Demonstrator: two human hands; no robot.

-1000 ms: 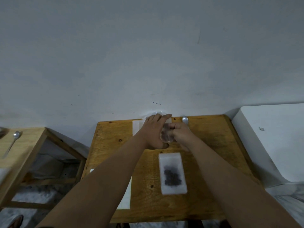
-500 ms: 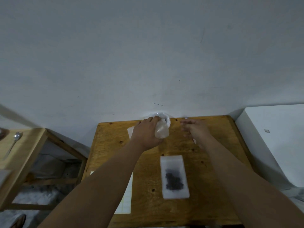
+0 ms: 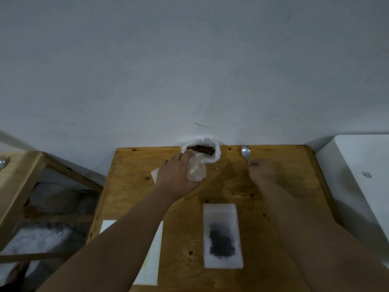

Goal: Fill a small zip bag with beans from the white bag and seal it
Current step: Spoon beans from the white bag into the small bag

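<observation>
A white bag (image 3: pixel 216 153) with brown beans (image 3: pixel 201 149) showing in its open mouth stands at the table's far edge against the wall. My left hand (image 3: pixel 175 173) holds a small clear zip bag (image 3: pixel 196 169) just in front of it, and the zip bag looks empty. My right hand (image 3: pixel 262 171) pinches the handle of a metal spoon (image 3: pixel 245 152) that lies to the right of the white bag. A second zip bag (image 3: pixel 222 232) with dark beans inside lies flat near the table's front.
The wooden table (image 3: pixel 284 197) has a white sheet (image 3: pixel 151 260) at its front left, partly under my left forearm. A single loose bean (image 3: pixel 217 168) lies near the white bag. A white box (image 3: pixel 362 175) stands to the right, a second wooden table (image 3: pixel 19 175) to the left.
My hands have parted: the left keeps the small zip bag by the white bag, while the right moved right to the spoon's handle. The white bag's open mouth now shows.
</observation>
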